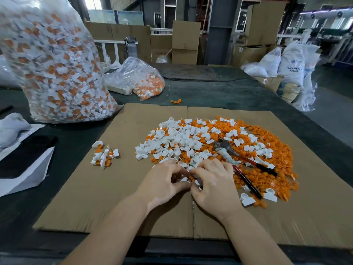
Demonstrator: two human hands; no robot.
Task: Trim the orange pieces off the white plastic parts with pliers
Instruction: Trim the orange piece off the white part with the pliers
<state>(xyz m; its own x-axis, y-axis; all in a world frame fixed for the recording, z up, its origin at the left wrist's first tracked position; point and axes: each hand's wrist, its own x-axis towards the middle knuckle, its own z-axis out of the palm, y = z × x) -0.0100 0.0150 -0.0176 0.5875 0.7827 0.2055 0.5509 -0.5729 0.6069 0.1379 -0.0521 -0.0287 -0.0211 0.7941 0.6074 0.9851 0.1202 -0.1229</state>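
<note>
Both hands meet at the near edge of the parts heap, over a flat sheet of brown corrugated cardboard (114, 188) that covers the dark work table (219, 92). The left hand (162, 185) and the right hand (212, 185) are pressed close together, fingers curled, jointly pinching a small white plastic part with an orange piece attached (188, 178); the part is largely hidden between the fingertips, so its exact shape cannot be told.

Directly beyond the hands lies a broad mixed heap of loose white plastic parts (177, 142), and beyond and to the right of them a spread of loose orange plastic pieces (267, 169). Metal pliers with red-and-black handles (240, 165) rest on this heap just to the right of the right hand, head pointing away, handles spread apart; neither hand touches them. One jaw-side shank appears wrapped in pale tape.

To the left of the left hand, well apart from the main heap, sits a small cluster of white parts with orange still attached (104, 155). Farther left and beyond stands a tall clear plastic bag full of white-and-orange parts (57, 69). Beyond the heap, a smaller clear plastic bag (141, 79) lies slumped on the table with similar parts inside. A few stray orange pieces (176, 101) lie on the table past the cardboard's far edge. At far left lie a black flat object on white paper (24, 159).
</note>
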